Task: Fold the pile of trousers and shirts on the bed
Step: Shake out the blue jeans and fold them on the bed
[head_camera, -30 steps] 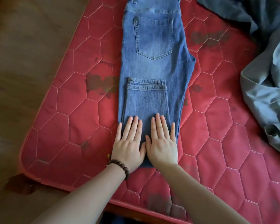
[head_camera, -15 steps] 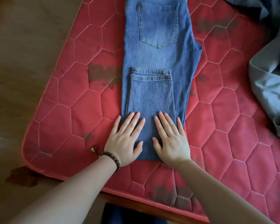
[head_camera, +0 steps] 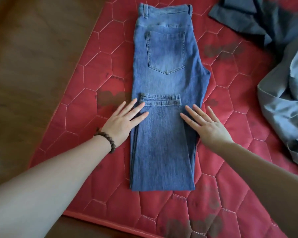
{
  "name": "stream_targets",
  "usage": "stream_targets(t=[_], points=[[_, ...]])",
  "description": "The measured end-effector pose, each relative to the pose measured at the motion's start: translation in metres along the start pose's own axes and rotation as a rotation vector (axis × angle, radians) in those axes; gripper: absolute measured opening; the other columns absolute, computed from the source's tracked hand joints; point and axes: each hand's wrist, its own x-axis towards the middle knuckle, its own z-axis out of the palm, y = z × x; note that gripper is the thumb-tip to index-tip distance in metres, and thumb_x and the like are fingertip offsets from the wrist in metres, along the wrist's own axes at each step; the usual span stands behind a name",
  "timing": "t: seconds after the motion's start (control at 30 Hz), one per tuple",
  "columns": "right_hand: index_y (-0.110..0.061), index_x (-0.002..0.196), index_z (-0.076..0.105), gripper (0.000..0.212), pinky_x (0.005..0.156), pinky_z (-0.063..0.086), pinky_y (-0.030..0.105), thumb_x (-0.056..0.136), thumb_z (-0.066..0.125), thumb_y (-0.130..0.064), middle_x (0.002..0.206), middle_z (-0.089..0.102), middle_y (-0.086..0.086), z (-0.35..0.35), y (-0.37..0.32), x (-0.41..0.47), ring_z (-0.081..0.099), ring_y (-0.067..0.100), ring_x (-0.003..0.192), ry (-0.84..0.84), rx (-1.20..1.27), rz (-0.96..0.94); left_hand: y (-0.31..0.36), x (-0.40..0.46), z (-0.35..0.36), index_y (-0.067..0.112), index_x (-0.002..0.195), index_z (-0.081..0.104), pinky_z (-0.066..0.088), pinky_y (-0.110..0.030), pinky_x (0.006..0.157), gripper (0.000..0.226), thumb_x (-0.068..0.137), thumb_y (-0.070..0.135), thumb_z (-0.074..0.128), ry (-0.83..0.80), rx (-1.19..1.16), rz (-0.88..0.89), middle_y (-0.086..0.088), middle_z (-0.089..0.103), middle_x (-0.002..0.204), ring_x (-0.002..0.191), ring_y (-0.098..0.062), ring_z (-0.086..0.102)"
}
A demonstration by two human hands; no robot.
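You are midway through folding the blue jeans (head_camera: 165,103), which lie at the mattress (head_camera: 76,103) centre, hems doubled up, your left hand (head_camera: 123,121) at 9 o'clock and right hand (head_camera: 207,125) at 3 flat, fingers spread, holding nothing; I judge another fold toward the waistband at 12 comes next.

A red quilted mattress (head_camera: 93,86) w/ hexagon stitching is seen, stained in spots. Brown wooden floor (head_camera: 33,66) is shown at left.

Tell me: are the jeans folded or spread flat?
Folded: the jeans have their leg hems doubled up, lying just below the back pocket.
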Motion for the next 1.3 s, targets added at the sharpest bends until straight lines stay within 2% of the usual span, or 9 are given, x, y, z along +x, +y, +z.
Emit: stream_targets(t=[0.13, 0.27, 0.43, 0.63, 0.7, 0.8, 0.93, 1.17, 1.3], points=[[-0.029, 0.153, 0.01, 0.093, 0.119, 0.009, 0.05, 0.072, 0.037, 0.008, 0.16, 0.008, -0.002, -0.002, 0.003, 0.01, 0.007, 0.023, 0.147, -0.05, -0.033, -0.154, -0.003, 0.023, -0.003, 0.023, 0.145, 0.039, 0.011, -0.047, 0.117, 0.085, 0.069, -0.016, 0.033, -0.043, 0.022, 0.147, -0.007, 0.031, 0.154, 0.144, -0.032, 0.017], [-0.036, 0.151, 0.005, 0.096, 0.12, -0.01, 0.041, 0.077, 0.045, 0.009, 0.161, 0.0, -0.01, -0.013, -0.01, 0.028, -0.006, 0.017, 0.149, -0.148, 0.098, -0.168, 0.003, 0.034, -0.002, 0.035, 0.15, 0.018, -0.018, -0.027, 0.113, 0.099, 0.072, -0.023, 0.034, -0.205, -0.151, 0.094, 0.006, 0.007, 0.16, 0.144, -0.015, -0.015], [-0.034, 0.152, 0.016, 0.091, 0.118, -0.013, 0.034, 0.078, 0.045, 0.01, 0.16, 0.004, -0.013, -0.035, -0.013, 0.021, -0.004, 0.009, 0.148, -0.266, 0.256, -0.163, 0.007, 0.03, -0.027, 0.033, 0.148, 0.026, -0.011, -0.021, 0.114, 0.1, 0.068, -0.026, 0.032, -0.305, -0.314, 0.058, 0.007, 0.012, 0.159, 0.145, -0.008, -0.01], [-0.052, 0.122, 0.056, 0.078, 0.101, 0.031, 0.008, 0.081, 0.039, 0.012, 0.13, 0.056, -0.022, -0.09, -0.006, 0.008, 0.045, -0.003, 0.126, -0.503, 0.859, -0.031, 0.01, 0.019, -0.077, 0.027, 0.136, 0.051, 0.022, -0.02, 0.113, 0.067, 0.086, -0.015, 0.038, -0.544, -0.763, -0.196, 0.009, 0.041, 0.145, 0.139, 0.0, 0.018], [-0.056, 0.094, 0.067, 0.072, 0.071, 0.047, 0.011, 0.084, 0.038, 0.009, 0.095, 0.071, -0.022, -0.107, 0.01, 0.02, 0.061, -0.008, 0.084, -0.479, 1.026, 0.106, 0.001, 0.036, -0.093, 0.006, 0.109, 0.069, 0.044, -0.021, 0.091, 0.026, 0.093, -0.004, 0.05, -0.457, -1.159, -0.398, -0.005, 0.066, 0.109, 0.101, 0.005, 0.058], [-0.017, 0.098, 0.068, 0.02, 0.06, 0.048, 0.016, 0.093, 0.052, -0.006, 0.085, 0.067, 0.005, -0.111, 0.027, 0.06, 0.05, 0.001, 0.065, -0.275, 1.147, 0.433, -0.013, 0.07, -0.092, 0.011, 0.08, 0.066, 0.049, -0.022, 0.059, 0.02, 0.094, 0.011, 0.052, -0.202, -1.518, -0.754, 0.004, 0.066, 0.063, 0.056, -0.007, 0.061], [-0.015, 0.119, 0.06, 0.05, 0.082, 0.04, 0.025, 0.087, 0.06, -0.054, 0.104, 0.059, -0.001, -0.079, 0.016, 0.091, 0.055, 0.017, 0.093, -0.237, 1.347, 0.844, -0.013, 0.081, -0.052, 0.001, 0.113, 0.066, 0.05, -0.041, 0.096, 0.035, 0.087, 0.025, 0.068, -0.104, -1.556, -1.125, -0.011, 0.072, 0.098, 0.093, -0.027, 0.068], [-0.015, 0.085, 0.054, 0.02, 0.063, 0.038, 0.028, 0.092, 0.06, -0.032, 0.079, 0.058, -0.005, -0.049, 0.008, 0.087, 0.055, 0.018, 0.08, 0.079, 1.182, 0.801, -0.003, 0.077, -0.03, 0.009, 0.097, 0.067, 0.048, -0.034, 0.069, 0.024, 0.093, 0.03, 0.057, 0.057, -1.008, -0.991, -0.01, 0.07, 0.09, 0.08, -0.025, 0.064], [-0.017, 0.119, 0.05, 0.028, 0.081, 0.047, 0.031, 0.095, 0.057, -0.03, 0.104, 0.063, -0.001, -0.056, 0.015, 0.106, 0.058, 0.016, 0.094, 0.111, 1.202, 0.769, -0.014, 0.103, -0.035, 0.018, 0.094, 0.06, 0.041, -0.018, 0.063, 0.013, 0.089, 0.029, 0.063, 0.178, -0.999, -0.934, 0.01, 0.064, 0.084, 0.076, -0.005, 0.058]])
